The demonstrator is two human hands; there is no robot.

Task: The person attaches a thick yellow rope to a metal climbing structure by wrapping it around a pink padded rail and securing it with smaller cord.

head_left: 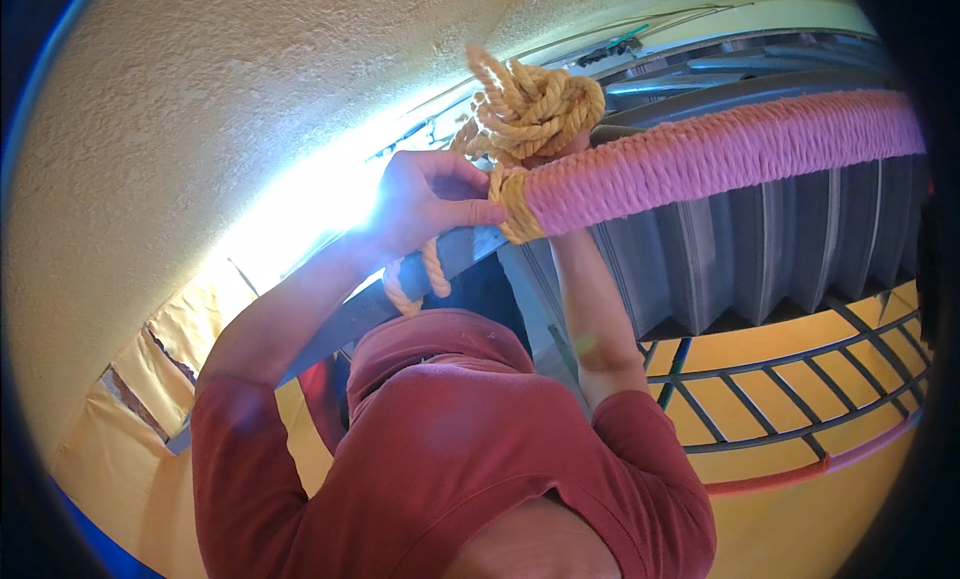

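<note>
A dark beam (345,319) runs up to the right, its far stretch wound tightly with pink-purple rope (700,159). At the winding's left end are a few turns of yellow rope (517,207). My left hand (425,201) closes there, thumb and forefinger pinching the yellow turns. My right forearm passes behind the wound beam. Only a little of my right hand (565,151) shows above it, against the underside of a bundle of yellow rope (535,104); its fingers are mostly hidden. A loose loop of rope (400,291) hangs below the beam near my left wrist.
A rough plastered surface (250,89) spreads across the upper left, with glaring light along its edge. Dark corrugated panels (740,244) lie behind the wound beam. Below right is a curved metal railing (780,384). Some thin cables (640,34) run along the top.
</note>
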